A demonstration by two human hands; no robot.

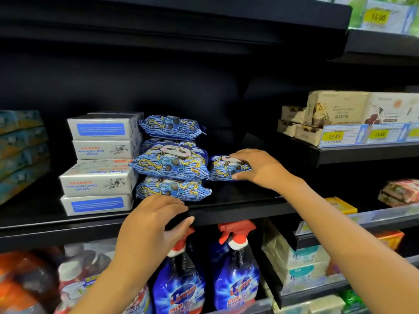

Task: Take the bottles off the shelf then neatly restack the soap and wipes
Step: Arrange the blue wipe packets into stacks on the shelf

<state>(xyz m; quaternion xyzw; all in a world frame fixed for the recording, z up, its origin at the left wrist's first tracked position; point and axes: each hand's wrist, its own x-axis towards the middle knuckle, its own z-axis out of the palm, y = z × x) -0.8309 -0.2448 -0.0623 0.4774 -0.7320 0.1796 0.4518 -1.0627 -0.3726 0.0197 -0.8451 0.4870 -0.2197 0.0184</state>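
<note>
Black shelf (238,197): wipes pack (223,169) under rt fingers (243,154).

**Black shop shelving, dimly lit**

A matte black metal shelf board (238,198) runs across the middle of the frame, its dark back panel (158,87) in shadow. Another black shelf (181,14) overhangs at the top. At right, a neighbouring black shelf (362,153) carries yellow price labels (334,136) in brighter light.

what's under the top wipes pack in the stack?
The top wipes pack sits on three more packs; the second pack is mostly covered, only an edge shows.
</note>
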